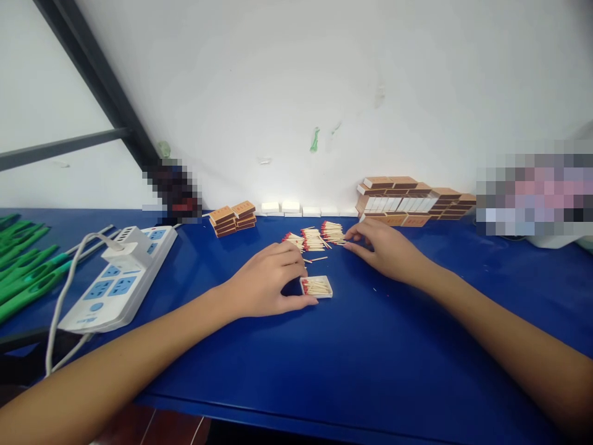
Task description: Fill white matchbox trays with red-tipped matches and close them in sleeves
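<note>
My left hand (273, 278) grips a small white matchbox tray (330, 295) at its left end, thumb in front and fingers behind. Red-headed matches (317, 286) lie inside the tray, heads to the left. Behind it, loose matches sit in three heaps: a left heap (293, 240), a middle heap (313, 240) and a right heap (332, 232). A few single matches (319, 259) lie in front of them. At the right heap, my right hand (377, 247) pinches the plain ends of matches between thumb and fingertips; how many is unclear.
Closed matchboxes (231, 217) are stacked at the back left, more matchboxes (407, 201) at the back right. White trays (290, 208) line the wall between them. A white power strip (125, 278) with a cable and green-handled tools (28, 266) occupy the blue table's (352, 364) left side.
</note>
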Tool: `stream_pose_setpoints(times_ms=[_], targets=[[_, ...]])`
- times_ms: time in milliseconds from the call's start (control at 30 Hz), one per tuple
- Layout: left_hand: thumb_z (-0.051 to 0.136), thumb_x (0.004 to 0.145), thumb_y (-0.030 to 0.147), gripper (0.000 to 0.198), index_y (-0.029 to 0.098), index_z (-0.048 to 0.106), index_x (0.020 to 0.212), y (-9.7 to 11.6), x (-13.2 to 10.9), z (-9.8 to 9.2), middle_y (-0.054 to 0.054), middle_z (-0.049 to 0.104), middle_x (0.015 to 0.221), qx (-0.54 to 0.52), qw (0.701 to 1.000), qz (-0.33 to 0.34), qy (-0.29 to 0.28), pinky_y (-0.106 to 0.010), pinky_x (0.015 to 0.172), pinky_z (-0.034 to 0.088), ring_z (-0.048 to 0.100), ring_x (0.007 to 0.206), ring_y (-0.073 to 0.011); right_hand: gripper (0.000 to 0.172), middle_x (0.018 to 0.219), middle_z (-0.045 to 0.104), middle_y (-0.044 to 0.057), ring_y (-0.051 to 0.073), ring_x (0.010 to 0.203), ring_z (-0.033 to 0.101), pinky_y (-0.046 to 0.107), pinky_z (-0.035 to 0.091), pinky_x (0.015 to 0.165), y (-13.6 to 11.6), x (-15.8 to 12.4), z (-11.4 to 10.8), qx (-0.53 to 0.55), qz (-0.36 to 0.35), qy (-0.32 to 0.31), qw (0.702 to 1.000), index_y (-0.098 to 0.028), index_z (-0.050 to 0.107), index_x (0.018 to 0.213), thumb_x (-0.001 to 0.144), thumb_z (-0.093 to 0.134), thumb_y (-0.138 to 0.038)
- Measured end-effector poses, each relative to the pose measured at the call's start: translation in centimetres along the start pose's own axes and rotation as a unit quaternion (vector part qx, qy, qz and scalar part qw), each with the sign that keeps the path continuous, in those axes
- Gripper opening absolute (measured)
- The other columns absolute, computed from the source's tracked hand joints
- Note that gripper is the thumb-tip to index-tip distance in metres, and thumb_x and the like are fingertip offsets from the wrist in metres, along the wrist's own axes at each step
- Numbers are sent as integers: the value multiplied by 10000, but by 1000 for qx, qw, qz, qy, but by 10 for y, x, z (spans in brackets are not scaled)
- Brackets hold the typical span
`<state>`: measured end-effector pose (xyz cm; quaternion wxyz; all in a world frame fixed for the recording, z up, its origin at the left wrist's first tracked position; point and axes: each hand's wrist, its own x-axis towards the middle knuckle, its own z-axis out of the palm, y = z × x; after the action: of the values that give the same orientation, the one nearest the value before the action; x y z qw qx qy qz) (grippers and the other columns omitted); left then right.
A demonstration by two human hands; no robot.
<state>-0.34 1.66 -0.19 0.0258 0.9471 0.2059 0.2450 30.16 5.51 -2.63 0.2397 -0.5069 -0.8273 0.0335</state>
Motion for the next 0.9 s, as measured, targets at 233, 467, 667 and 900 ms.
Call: stream_pose_setpoints(times_ms=[233,467,667,900], targets=[[728,920,537,386,156,741,980,-2,-1,1,-101,719,991,-6,1000,0,9,-439,928,561,657,981,-253,207,950,617,82,229,857,602,358,475,788,2,6,2,18,-38,-17,999,-201,676,1013,1011,552,-367],[730,923,524,381,146,737,975,-1,-1,0,-100,716,979,-2,1000,1,6,-437,930,561,660,982,-251,239,1029,602,96,243,904,611,388,494,825,0,6,2,27,-43,-18,999,-204,662,1076,1023,533,-397],[733,921,520,374,152,735,987,0,0,1,-104,720,991,-2,1000,3,14,-437,924,564,662,980,-253,225,1004,609,97,238,893,605,393,503,830,0,7,5,29,-48,-28,998,-199,667,979,1020,523,-366],[728,926,522,378,147,729,980,-1,-1,1,-101,713,978,-1,1000,5,13,-424,923,561,658,982,-250,220,996,616,107,245,874,605,401,503,803,-3,6,4,-21,-15,-54,998,-196,604,922,1021,498,-361]])
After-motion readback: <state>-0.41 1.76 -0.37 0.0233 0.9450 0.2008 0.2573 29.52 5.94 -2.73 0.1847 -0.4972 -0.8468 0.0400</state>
